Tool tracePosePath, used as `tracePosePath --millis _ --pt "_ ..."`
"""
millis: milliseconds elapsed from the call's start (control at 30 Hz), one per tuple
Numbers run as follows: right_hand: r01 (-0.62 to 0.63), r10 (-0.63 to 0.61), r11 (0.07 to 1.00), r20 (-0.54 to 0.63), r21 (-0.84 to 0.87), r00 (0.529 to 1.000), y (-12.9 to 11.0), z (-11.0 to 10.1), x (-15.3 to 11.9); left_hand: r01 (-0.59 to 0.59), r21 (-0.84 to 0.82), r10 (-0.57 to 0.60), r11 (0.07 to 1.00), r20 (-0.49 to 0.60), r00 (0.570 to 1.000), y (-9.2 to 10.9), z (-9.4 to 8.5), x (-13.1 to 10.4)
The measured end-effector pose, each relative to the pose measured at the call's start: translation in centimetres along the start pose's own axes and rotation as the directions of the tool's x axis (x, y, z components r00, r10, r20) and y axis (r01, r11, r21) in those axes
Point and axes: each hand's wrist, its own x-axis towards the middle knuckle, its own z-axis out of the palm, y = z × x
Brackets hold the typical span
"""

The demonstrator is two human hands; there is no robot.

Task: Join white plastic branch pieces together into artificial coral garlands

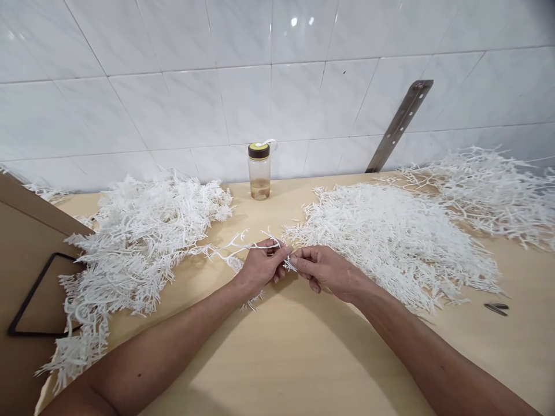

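My left hand pinches a thin white branched stem near the middle of the table, its twigs reaching out to the left. Close against it on the right, my right hand pinches the small white tuft at the stem's end. The fingertips of both hands almost meet. A white heap of feathery branches lies left of my hands, and another white heap lies right of them. Part of a small white piece shows below my left wrist.
A clear bottle with a dark and yellow lid stands near the tiled wall. Bare white branches lie at the back right. Small dark snips rest on the right. A brown box with a black handle is at the left; a metal bracket leans on the wall.
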Motion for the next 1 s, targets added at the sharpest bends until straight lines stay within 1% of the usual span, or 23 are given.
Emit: tracePosePath --millis 100,267,367,433,500,567,600,633,700,733,767,833,867,900,933,1000 --pt "0.02 -0.021 0.999 -0.025 -0.026 0.999 0.2 0.2 0.1 -0.004 0.066 0.004 0.998 -0.005 1.0 0.2 0.0 -0.2" --pt "0.001 -0.028 0.969 -0.106 -0.247 0.994 -0.4 0.8 -0.2 0.005 0.142 -0.003 0.99 -0.012 1.0 0.4 0.0 -0.4" --pt "-0.02 -0.028 0.942 -0.138 -0.335 0.99 -0.8 1.2 -0.3 -0.003 0.154 0.004 0.988 -0.006 1.0 0.4 0.0 -0.3" --pt "0.006 -0.08 0.913 -0.165 -0.408 0.983 -0.8 1.3 -0.2 -0.002 0.158 0.002 0.987 -0.004 1.0 0.4 0.0 -0.2" --pt "0.072 -0.184 0.858 -0.172 -0.509 0.968 -0.6 1.4 -0.1 0.007 0.156 -0.006 0.988 -0.006 1.0 0.5 0.0 -0.1" --pt "0.138 -0.289 0.78 -0.156 -0.61 0.944 -0.5 1.5 -0.2 0.008 0.154 -0.007 0.988 -0.006 1.0 0.5 0.0 -0.1" --pt "0.16 -0.327 0.743 -0.144 -0.65 0.934 -0.6 1.5 -0.5 0.008 0.154 -0.007 0.988 -0.008 1.0 0.4 0.0 0.0" --pt "0.181 -0.341 0.717 -0.112 -0.673 0.933 -0.8 1.7 -0.8 0.008 0.148 -0.005 0.989 -0.02 1.0 0.3 0.0 0.1" --pt "0.234 -0.304 0.709 0.011 -0.665 0.953 -1.7 2.3 -1.9 0.01 0.113 -0.001 0.994 -0.079 0.997 0.2 -0.1 0.5" --pt "0.271 -0.238 0.731 0.138 -0.626 0.961 -2.3 2.7 -2.6 0.012 0.087 -0.002 0.996 -0.115 0.993 0.1 -0.2 0.7" --pt "0.303 -0.192 0.759 0.246 -0.576 0.95 -2.8 3.1 -3.3 0.013 0.067 -0.003 0.998 -0.145 0.989 0.0 -0.4 0.9" --pt "0.32 -0.148 0.78 0.338 -0.538 0.929 -3.7 3.9 -4.2 0.005 0.051 0.003 0.999 -0.159 0.987 -0.1 -0.7 1.3" --pt "0.303 -0.124 0.789 0.345 -0.534 0.93 -3.9 4.0 -4.4 -0.003 0.055 0.011 0.998 -0.141 0.99 -0.1 -0.8 1.4" --pt "0.281 -0.116 0.794 0.32 -0.539 0.94 -4.0 3.9 -4.4 -0.014 0.06 0.021 0.998 -0.121 0.992 -0.1 -0.9 1.4" --pt "0.254 -0.113 0.797 0.278 -0.548 0.954 -4.0 3.5 -4.1 -0.028 0.063 0.035 0.998 -0.106 0.994 -0.1 -1.0 1.3" --pt "0.193 -0.137 0.793 0.139 -0.578 0.981 -3.6 1.9 -3.2 -0.049 0.071 0.055 0.996 -0.089 0.994 0.0 -1.0 1.1"
